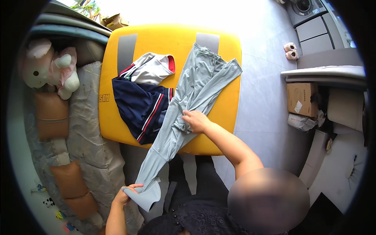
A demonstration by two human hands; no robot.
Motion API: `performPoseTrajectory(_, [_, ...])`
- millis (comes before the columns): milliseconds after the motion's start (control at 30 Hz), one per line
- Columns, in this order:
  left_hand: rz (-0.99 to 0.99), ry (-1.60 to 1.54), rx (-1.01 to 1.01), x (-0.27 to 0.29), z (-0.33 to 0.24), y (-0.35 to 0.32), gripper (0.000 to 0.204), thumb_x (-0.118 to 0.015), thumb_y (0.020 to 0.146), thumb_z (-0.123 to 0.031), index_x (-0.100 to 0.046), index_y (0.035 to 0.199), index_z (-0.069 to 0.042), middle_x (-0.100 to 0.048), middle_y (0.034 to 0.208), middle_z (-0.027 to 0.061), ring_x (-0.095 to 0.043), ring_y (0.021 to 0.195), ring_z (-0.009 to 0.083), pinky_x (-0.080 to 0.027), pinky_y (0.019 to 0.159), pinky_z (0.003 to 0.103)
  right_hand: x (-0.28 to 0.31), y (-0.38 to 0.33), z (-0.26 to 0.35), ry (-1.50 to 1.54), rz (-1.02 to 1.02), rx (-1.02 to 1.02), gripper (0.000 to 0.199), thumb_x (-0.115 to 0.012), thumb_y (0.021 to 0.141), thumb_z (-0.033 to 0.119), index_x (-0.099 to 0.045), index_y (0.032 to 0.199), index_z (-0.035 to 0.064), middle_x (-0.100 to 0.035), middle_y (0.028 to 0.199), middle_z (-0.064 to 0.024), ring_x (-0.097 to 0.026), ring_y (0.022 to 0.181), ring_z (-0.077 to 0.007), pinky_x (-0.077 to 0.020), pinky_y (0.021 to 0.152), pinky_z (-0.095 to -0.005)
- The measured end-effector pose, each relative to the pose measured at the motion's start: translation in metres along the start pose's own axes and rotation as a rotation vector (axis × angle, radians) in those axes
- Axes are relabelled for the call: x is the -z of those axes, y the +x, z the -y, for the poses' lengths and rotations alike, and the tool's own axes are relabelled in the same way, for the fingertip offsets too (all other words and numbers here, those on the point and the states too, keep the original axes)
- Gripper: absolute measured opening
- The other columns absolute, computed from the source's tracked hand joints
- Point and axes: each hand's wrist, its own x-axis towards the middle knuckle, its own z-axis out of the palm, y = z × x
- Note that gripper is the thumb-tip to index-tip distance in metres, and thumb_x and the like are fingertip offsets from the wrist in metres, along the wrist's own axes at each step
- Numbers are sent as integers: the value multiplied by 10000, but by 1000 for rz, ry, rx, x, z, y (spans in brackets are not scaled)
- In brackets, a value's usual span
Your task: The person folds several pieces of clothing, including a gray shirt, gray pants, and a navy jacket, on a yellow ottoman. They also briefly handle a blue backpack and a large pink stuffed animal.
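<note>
A pair of thin light grey-green pants (160, 135) stretches diagonally from the far right of the yellow padded table (219, 143) down over its near edge. My left hand (124, 195) grips the low end of one leg, off the table, with the hem spread open beside the fingers. Higher up, my right hand (196, 121) is closed on a bunched fold around the middle of the pants. To the left lies a crumpled navy and white garment (137, 105) with red and white stripes and a red-lined opening; the pants cover part of its right side.
A sofa with a patterned cover (88, 117), brown cushions (53, 117) and a plush toy (43, 66) runs along the left. On the right are a cardboard box (301, 100), a white package (300, 122) and slippers (290, 51). A washing machine (303, 8) stands far right.
</note>
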Motion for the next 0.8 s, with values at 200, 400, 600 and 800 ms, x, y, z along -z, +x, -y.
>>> performPoseTrajectory(200, [10, 139, 29, 31, 22, 15, 67, -650, 705, -10, -703, 663, -9, -660, 1024, 199, -632, 934, 273, -497, 769, 362, 47, 24, -125, -194, -374, -459, 493, -505, 779, -19, -541, 1240, 150, -458, 1370, -151, -510, 1186, -338, -460, 954, -403])
performPoseTrajectory(400, [30, 536, 94, 25, 18, 40, 119, -607, 710, -55, -709, 665, -13, -695, 916, 162, -598, 1072, 267, -427, 900, 376, 87, 24, -212, -415, -127, -631, 381, -512, 855, 96, -546, 1183, 286, -197, 1536, -100, -539, 1139, -287, -528, 815, -400])
performPoseTrajectory(600, [61, 578, 14, 44, 35, 54, 119, -630, 735, -94, -698, 673, -19, -676, 1048, 169, -589, 1065, 263, -399, 972, 364, 132, 54, -189, -381, -283, -291, 125, -485, 877, 92, -521, 995, 76, -489, 1335, -139, -624, 956, -330, -514, 779, -424])
performPoseTrajectory(800, [20, 252, -34, 38, 22, 51, 93, -613, 702, -16, -698, 664, -12, -648, 1104, 200, -611, 978, 265, -453, 864, 352, 105, 93, -137, -299, -577, -212, 592, -632, 841, 109, -383, 1377, 152, -198, 1501, -210, -404, 1260, -395, -413, 988, -429])
